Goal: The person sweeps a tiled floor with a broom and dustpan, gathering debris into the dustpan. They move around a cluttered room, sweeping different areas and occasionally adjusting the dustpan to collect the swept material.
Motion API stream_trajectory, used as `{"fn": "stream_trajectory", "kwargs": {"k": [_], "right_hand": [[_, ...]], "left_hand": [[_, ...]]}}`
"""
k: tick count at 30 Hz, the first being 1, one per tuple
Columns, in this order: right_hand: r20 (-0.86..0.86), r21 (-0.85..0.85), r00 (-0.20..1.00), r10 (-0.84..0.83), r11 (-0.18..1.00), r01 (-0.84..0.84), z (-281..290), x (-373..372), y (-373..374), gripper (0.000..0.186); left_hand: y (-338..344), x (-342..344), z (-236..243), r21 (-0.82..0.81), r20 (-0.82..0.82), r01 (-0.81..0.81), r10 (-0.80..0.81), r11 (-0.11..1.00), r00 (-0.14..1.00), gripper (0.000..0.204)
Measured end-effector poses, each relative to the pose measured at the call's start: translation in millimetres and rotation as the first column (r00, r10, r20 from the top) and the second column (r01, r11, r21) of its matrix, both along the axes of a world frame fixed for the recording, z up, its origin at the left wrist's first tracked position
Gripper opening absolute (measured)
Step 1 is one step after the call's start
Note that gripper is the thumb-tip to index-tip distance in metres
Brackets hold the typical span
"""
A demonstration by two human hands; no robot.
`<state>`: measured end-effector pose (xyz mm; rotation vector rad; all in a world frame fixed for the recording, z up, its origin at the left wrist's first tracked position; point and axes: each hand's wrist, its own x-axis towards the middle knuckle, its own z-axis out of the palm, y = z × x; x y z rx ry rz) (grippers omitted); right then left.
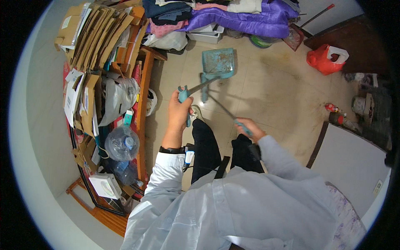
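My left hand [177,111] is closed around the teal grip of a long-handled dustpan. The dustpan's pan [218,61], teal with brownish dirt on its surface, rests on the tiled floor ahead of my feet. My right hand [253,129] grips the blue-green end of a broom's thin grey stick [223,107]. That stick slants forward and left to the narrow teal broom head [204,88], which is down on the floor just left of and nearer than the pan. The dustpan's handle passes close above the broom head; whether they touch I cannot tell.
At the left, a wooden bench [143,108] carries stacked flattened cardboard [93,37] and a large clear water bottle [121,143]. Purple bedding [246,21] lies along the far side. A red plastic bag [323,62] sits far right, bottles [348,121] and a grey board [348,166] nearer.
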<state>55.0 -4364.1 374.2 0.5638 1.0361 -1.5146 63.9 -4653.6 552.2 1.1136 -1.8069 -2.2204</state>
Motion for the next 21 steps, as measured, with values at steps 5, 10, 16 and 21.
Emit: {"fn": "stream_trajectory", "kwargs": {"k": [5,10,16,21], "right_hand": [[0.049,-0.008,0.997,-0.063,0.998,0.063,-22.8,-5.3,-230.0,0.019],[-0.160,-0.015,0.987,-0.031,0.999,0.029,1.2,-45.4,-344.6,0.018],[-0.291,-0.265,0.941,-0.172,0.960,0.093,-13.9,-66.3,-376.2,0.019],[0.077,-0.209,0.984,-0.159,0.963,0.172,-45.2,-61.3,-293.0,0.020]], "left_hand": [[-85.5,-31.7,-15.3,0.067,0.079,0.087,-0.093,0.994,0.993,0.029],[-150.6,-51.9,-30.4,0.134,0.059,0.237,-0.247,0.962,0.967,0.033],[-183.2,-63.8,-42.4,0.053,0.135,0.390,-0.393,0.919,0.910,0.035],[-183.9,-69.1,-35.6,-0.019,0.083,0.483,-0.480,0.876,0.874,0.037]]}}
